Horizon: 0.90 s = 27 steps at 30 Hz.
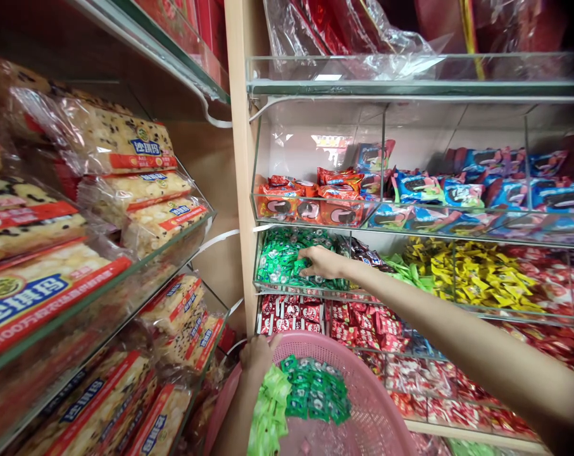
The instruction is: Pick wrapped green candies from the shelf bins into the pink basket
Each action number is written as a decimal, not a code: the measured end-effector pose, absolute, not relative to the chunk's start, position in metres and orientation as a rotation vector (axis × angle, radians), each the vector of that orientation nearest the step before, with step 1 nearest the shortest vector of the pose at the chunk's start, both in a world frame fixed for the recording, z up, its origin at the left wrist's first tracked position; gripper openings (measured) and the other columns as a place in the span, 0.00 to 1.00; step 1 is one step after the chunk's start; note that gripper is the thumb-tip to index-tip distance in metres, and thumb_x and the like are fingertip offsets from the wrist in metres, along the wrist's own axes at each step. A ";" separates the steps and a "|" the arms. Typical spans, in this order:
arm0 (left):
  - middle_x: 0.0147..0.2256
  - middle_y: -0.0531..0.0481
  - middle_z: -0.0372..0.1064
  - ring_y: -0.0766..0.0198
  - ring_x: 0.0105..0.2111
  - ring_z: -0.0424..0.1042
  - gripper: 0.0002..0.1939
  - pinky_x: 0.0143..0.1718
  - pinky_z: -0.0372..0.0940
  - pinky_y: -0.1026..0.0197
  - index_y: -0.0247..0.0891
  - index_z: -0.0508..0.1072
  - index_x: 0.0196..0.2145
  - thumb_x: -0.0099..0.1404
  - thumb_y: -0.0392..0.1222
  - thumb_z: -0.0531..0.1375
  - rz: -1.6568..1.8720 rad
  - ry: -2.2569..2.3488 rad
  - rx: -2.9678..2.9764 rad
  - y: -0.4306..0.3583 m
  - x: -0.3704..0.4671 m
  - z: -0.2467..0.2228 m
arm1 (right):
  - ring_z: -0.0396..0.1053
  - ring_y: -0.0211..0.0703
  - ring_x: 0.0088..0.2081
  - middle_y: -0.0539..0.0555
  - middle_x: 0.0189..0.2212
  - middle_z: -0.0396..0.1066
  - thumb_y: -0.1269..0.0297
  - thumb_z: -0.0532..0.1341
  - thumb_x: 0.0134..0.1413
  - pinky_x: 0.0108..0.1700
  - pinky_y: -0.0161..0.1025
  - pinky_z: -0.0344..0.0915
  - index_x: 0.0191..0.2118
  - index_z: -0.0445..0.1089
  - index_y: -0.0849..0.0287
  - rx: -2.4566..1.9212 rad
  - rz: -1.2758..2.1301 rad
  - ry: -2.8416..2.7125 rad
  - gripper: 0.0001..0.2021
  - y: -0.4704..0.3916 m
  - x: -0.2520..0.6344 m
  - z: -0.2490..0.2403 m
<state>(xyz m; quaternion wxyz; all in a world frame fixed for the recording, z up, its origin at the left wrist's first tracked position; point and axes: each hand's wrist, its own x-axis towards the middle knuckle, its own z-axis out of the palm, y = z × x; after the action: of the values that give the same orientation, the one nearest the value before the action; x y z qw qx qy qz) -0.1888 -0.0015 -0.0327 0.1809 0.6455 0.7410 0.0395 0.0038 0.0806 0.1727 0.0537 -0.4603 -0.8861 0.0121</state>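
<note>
A pink perforated basket (pixel 376 405) is tilted at the bottom centre, its far rim gripped by my left hand (pixel 257 358). Inside it lie dark green wrapped candies (pixel 318 389) and light green packets (pixel 269 411), the latter beside my left forearm. My right hand (pixel 321 262) reaches into a clear shelf bin of green candies (pixel 280 256), fingers curled down at the candies' surface. Whether any candy is between those fingers is too small to tell.
Shelves on the left hold large wrapped pastries (pixel 144 142). A wooden post (pixel 242 158) divides the shelving. Glass-fronted bins on the right carry blue packets (pixel 417 187), yellow candies (pixel 481 275) and red candies (pixel 367 323). A glass shelf edge (pixel 410 88) runs above.
</note>
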 end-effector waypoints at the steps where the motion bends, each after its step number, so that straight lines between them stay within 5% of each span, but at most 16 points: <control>1: 0.42 0.33 0.73 0.47 0.44 0.72 0.35 0.41 0.63 0.54 0.32 0.75 0.41 0.64 0.63 0.41 0.114 2.094 1.823 -0.001 -0.189 -0.033 | 0.64 0.39 0.29 0.52 0.28 0.71 0.61 0.64 0.48 0.31 0.33 0.57 0.43 0.70 0.63 -1.397 0.046 -2.692 0.17 0.081 0.004 0.171; 8: 0.43 0.34 0.73 0.46 0.44 0.72 0.35 0.42 0.63 0.52 0.34 0.75 0.41 0.64 0.63 0.40 0.087 2.092 1.823 -0.001 -0.189 -0.032 | 0.65 0.40 0.31 0.53 0.30 0.72 0.57 0.62 0.49 0.33 0.33 0.59 0.40 0.71 0.62 -1.337 0.004 -2.686 0.15 0.080 0.020 0.186; 16: 0.43 0.34 0.72 0.46 0.44 0.71 0.35 0.42 0.63 0.51 0.34 0.75 0.42 0.64 0.63 0.39 0.088 2.091 1.821 -0.001 -0.188 -0.033 | 0.71 0.47 0.38 0.57 0.36 0.74 0.64 0.68 0.41 0.35 0.36 0.63 0.41 0.74 0.59 -1.556 -0.283 -2.903 0.17 0.072 0.019 0.205; 27: 0.43 0.34 0.73 0.46 0.44 0.72 0.35 0.41 0.63 0.53 0.33 0.75 0.41 0.64 0.63 0.40 0.107 2.100 1.832 -0.002 -0.188 -0.033 | 0.71 0.44 0.36 0.55 0.34 0.74 0.66 0.67 0.44 0.38 0.34 0.62 0.44 0.71 0.59 -1.395 -0.062 -2.825 0.17 0.074 0.015 0.170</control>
<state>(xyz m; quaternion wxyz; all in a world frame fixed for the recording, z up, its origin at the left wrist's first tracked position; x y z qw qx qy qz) -0.1883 -0.0016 -0.0331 0.1752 0.6467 0.7414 0.0378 0.0154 0.0743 0.1696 -0.0051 -0.4427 -0.8964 -0.0198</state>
